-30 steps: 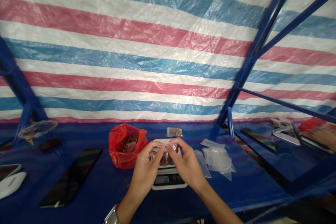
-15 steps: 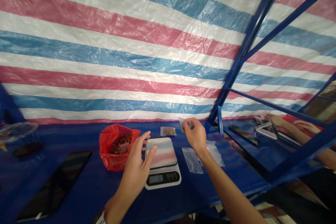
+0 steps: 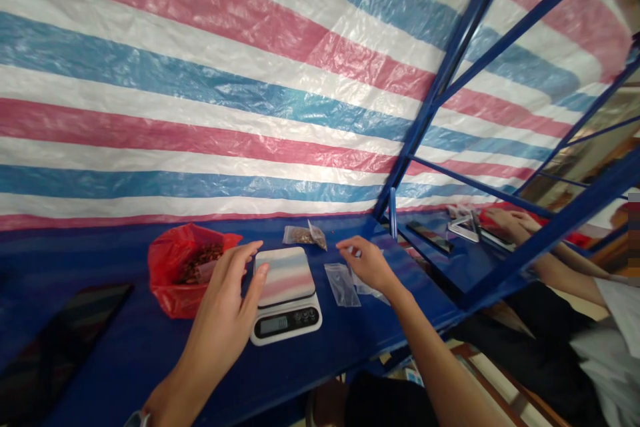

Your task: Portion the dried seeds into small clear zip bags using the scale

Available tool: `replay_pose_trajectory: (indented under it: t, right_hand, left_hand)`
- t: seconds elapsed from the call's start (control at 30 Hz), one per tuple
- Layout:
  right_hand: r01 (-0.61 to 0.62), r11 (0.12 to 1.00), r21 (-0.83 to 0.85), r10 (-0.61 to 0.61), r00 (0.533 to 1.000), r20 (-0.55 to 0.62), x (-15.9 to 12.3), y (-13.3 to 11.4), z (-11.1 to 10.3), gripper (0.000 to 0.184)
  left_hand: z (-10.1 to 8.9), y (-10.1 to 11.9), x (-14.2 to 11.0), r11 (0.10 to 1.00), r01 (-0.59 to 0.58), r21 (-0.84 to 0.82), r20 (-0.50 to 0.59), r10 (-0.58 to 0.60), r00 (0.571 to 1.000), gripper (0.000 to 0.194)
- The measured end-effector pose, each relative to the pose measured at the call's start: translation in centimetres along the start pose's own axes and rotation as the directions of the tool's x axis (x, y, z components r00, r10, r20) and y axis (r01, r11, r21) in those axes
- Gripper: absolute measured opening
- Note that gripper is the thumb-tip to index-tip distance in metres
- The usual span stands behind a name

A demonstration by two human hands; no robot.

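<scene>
My left hand (image 3: pixel 225 303) hovers open beside the left edge of a small white kitchen scale (image 3: pixel 286 293), fingers apart, holding nothing. My right hand (image 3: pixel 367 263) rests over a pile of empty clear plastic bags (image 3: pixel 343 283) to the right of the scale, fingers loosely curled and touching the bags. Two small filled bags (image 3: pixel 306 235) lie behind the scale near the tarp. A red plastic bag (image 3: pixel 183 267) with brown pieces inside sits open to the left of the scale.
A blue table (image 3: pixel 125 347) carries everything, with a dark phone (image 3: pixel 55 333) at the left. A striped tarp (image 3: pixel 250 93) hangs behind. Blue metal bars (image 3: pixel 430 87) divide off the neighbouring station, where another person's hands (image 3: pixel 505 220) work.
Both hands held a small filled bag over the scale. My right hand carried it back and dropped it beside the other filled bag, then came down to the empty bags. My left hand let go.
</scene>
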State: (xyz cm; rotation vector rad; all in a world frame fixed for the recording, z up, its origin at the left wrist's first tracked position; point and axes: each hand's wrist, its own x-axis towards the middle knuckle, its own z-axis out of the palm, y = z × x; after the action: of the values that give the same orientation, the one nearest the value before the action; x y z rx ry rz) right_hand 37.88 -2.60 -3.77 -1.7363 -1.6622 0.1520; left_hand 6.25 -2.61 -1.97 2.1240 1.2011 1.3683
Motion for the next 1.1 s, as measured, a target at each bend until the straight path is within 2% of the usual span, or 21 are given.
replay_pose_trajectory:
  t: [0.1, 0.2, 0.27, 0.37, 0.4, 0.47, 0.53, 0.6, 0.7, 0.83, 0.97, 1.1]
  right_hand:
    - [0.090, 0.983, -0.162, -0.066, 0.987, 0.145, -1.7, 0.4, -0.1, 0.015]
    - [0.082, 0.973, -0.215, -0.046, 0.985, 0.167, -2.0, -0.3, -0.3, 0.013]
    - [0.089, 0.991, -0.101, -0.073, 0.985, 0.157, -1.9, -1.7, -0.9, 0.013]
    - [0.153, 0.963, 0.222, -0.193, 0.967, 0.167, -2.3, -5.3, -1.7, 0.009]
    - [0.168, 0.932, 0.321, -0.234, 0.956, 0.177, -2.6, -6.8, -1.8, 0.009]
    - [0.203, 0.873, 0.444, -0.318, 0.926, 0.202, -3.3, -9.6, -1.5, 0.007]
    - [0.268, 0.849, 0.456, -0.393, 0.896, 0.205, -3.9, -12.0, -0.7, 0.012]
    - [0.340, 0.851, 0.401, -0.435, 0.884, 0.173, -4.1, -13.6, 0.3, 0.020]
    - [0.381, 0.864, 0.330, -0.441, 0.888, 0.128, -4.1, -14.5, 1.4, 0.020]
    - [0.344, 0.859, 0.380, -0.423, 0.894, 0.148, -3.9, -14.9, 1.7, 0.012]
    - [0.268, 0.814, 0.515, -0.411, 0.893, 0.185, -4.3, -15.9, 1.7, 0.008]
    - [0.257, 0.774, 0.578, -0.425, 0.888, 0.174, -4.7, -17.0, 2.2, 0.012]
  left_hand:
    - [-0.3, -0.1, -0.3, 1.000, -0.025, -0.004, 0.011, 0.025, 1.000, 0.037]
    - [-0.2, -0.2, -0.5, 1.000, -0.027, -0.015, 0.022, 0.027, 0.999, 0.034]
    - [0.2, -0.1, -0.8, 0.999, 0.003, -0.036, 0.022, -0.003, 1.000, 0.033]
    - [1.2, 0.9, -1.4, 0.980, 0.107, -0.170, 0.059, -0.098, 0.993, 0.036]
    - [1.5, 1.5, -1.5, 0.955, 0.167, -0.246, 0.117, -0.142, 0.983, 0.040]
    - [1.8, 2.8, -1.4, 0.863, 0.303, -0.404, 0.311, -0.182, 0.933, 0.049]
    - [1.5, 3.9, -0.9, 0.735, 0.415, -0.536, 0.481, -0.138, 0.866, 0.047]
    - [0.6, 4.6, -0.2, 0.647, 0.493, -0.582, 0.542, -0.143, 0.828, 0.045]
    - [-1.3, 4.4, 0.4, 0.605, 0.548, -0.577, 0.559, -0.195, 0.806, 0.041]
    - [-3.6, 2.8, 0.1, 0.630, 0.574, -0.523, 0.551, -0.264, 0.792, 0.040]
    - [-4.8, 1.2, -0.7, 0.692, 0.540, -0.478, 0.521, -0.272, 0.809, 0.038]
    - [-5.3, 0.4, -1.2, 0.669, 0.545, -0.506, 0.515, -0.272, 0.812, 0.041]
